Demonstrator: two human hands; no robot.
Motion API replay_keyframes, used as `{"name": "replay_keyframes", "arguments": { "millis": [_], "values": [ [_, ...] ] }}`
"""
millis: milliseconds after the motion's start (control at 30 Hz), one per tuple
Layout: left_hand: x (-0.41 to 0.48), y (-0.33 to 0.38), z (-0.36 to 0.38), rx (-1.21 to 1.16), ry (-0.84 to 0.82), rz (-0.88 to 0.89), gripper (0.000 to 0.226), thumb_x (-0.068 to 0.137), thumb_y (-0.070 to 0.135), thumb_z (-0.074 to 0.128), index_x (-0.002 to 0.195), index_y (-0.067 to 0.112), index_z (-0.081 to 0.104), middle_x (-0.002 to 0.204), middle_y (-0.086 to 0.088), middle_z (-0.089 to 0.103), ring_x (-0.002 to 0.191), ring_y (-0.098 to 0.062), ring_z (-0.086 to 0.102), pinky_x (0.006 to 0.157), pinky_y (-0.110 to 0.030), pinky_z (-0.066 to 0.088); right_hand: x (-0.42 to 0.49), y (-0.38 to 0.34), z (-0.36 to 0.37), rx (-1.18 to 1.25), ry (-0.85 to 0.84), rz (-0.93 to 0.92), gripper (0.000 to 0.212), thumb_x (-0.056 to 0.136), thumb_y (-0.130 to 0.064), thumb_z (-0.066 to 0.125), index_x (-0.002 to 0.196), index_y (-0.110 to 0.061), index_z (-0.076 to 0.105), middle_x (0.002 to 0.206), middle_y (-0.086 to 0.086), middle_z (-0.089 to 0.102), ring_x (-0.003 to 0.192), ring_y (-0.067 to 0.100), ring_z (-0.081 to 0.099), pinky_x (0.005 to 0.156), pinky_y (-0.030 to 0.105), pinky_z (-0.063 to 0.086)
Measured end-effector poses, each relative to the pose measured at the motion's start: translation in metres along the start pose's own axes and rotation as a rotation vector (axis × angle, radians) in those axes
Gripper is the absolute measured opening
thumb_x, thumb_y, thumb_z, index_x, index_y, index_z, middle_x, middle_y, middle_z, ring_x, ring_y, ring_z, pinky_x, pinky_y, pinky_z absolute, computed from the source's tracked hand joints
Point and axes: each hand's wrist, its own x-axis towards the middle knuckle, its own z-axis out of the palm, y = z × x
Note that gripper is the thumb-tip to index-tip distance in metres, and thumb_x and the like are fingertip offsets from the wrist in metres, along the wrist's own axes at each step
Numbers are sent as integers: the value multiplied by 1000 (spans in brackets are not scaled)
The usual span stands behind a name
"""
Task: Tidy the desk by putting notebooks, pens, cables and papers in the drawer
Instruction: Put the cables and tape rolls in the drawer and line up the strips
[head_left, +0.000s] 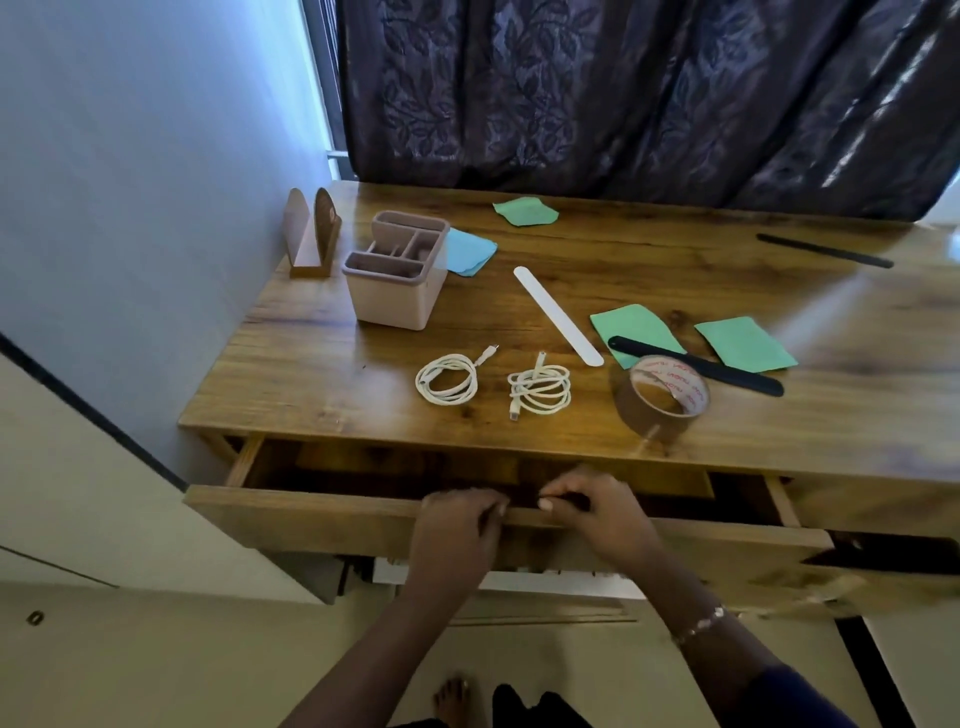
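Note:
The wooden drawer (311, 514) under the desk stands partly pulled out, its inside dark. My left hand (457, 530) and my right hand (597, 514) both grip the top edge of the drawer front, side by side. On the desk lie two coiled white cables, one to the left (448, 383) and one to the right (540, 389). Green papers lie at the right (636, 332), the far right (745, 345) and the back (525, 211), and a blue paper (470, 252) sits behind the organiser.
A pink desk organiser (395, 275) and a wooden holder (314, 234) stand at the back left. A brown tape roll (662, 400), a white strip (558, 316) and two black strips, one near the tape (701, 366) and one at the back right (826, 251), lie on the wooden desk (311, 374). A dark curtain hangs behind.

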Motion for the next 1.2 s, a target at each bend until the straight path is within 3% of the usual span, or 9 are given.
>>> {"name": "replay_keyframes", "arguments": {
  "millis": [100, 200, 300, 400, 567, 733, 800, 933, 1200],
  "values": [
    [0, 5, -1, 56, -6, -33, 23, 93, 25, 49, 101, 22, 70, 98, 7, 70, 90, -11, 62, 87, -22, 43, -4, 6, 7, -29, -61, 55, 8, 89, -23, 58, 83, -22, 63, 83, -8, 61, 87, 11, 59, 79, 23, 45],
    [-8, 8, -4, 59, -83, -98, 21, 92, 24, 53, 104, 23, 70, 105, 8, 69, 95, -5, 60, 82, -14, 38, -17, 4, 9, -13, -62, 51, 24, 88, -22, 59, 69, -33, 51, 81, -9, 58, 85, 11, 57, 76, 23, 44],
    [-26, 12, -6, 57, -129, -152, 17, 89, 22, 58, 99, 24, 71, 103, 9, 69, 89, -1, 57, 76, -12, 39, -35, 4, 12, 12, -134, 81, 24, 88, -23, 60, 68, -33, 50, 83, -7, 57, 87, 12, 57, 82, 28, 46],
    [-47, 14, -8, 48, -178, -190, 14, 87, 23, 61, 95, 25, 73, 101, 9, 69, 85, 0, 56, 73, -14, 40, -56, 4, 17, 30, -190, 76, 23, 88, -23, 60, 69, -33, 49, 85, -7, 56, 87, 10, 54, 82, 26, 44],
    [-83, 19, -13, 31, -289, -241, 11, 85, 23, 64, 91, 24, 72, 97, 8, 69, 91, -5, 60, 84, -24, 49, -91, 7, 27, 26, -254, 40, 25, 88, -25, 60, 69, -37, 49, 78, -16, 51, 85, 6, 51, 81, 24, 43],
    [-110, 24, -20, 14, -389, -243, 9, 83, 20, 66, 90, 22, 72, 96, 9, 68, 92, -4, 58, 81, -19, 45, -122, 9, 37, 54, -326, 3, 23, 88, -24, 60, 71, -36, 50, 79, -16, 52, 81, 2, 50, 81, 24, 42],
    [-117, 25, -20, 30, -447, -251, 6, 83, 20, 66, 84, 24, 70, 89, 9, 67, 90, -6, 59, 80, -20, 46, -131, 10, 39, 65, -355, -7, 23, 88, -24, 60, 72, -36, 49, 80, -16, 52, 81, 2, 50, 81, 24, 43],
    [-123, 26, -22, 45, -554, -267, 22, 80, 17, 68, 67, 32, 61, 82, 10, 63, 88, -8, 60, 81, -25, 49, -143, 10, 41, 59, -415, -45, 21, 88, -25, 60, 73, -35, 50, 80, -14, 53, 78, 1, 50, 75, 19, 41],
    [-127, 23, -22, -4, -740, -247, 18, 81, 15, 66, 71, 30, 63, 79, 12, 61, 90, -10, 59, 86, -30, 49, -154, 12, 42, 158, -525, -32, 6, 86, -25, 61, 81, -26, 58, 86, -9, 56, 80, 0, 52, 71, 14, 41]
  ]
}}
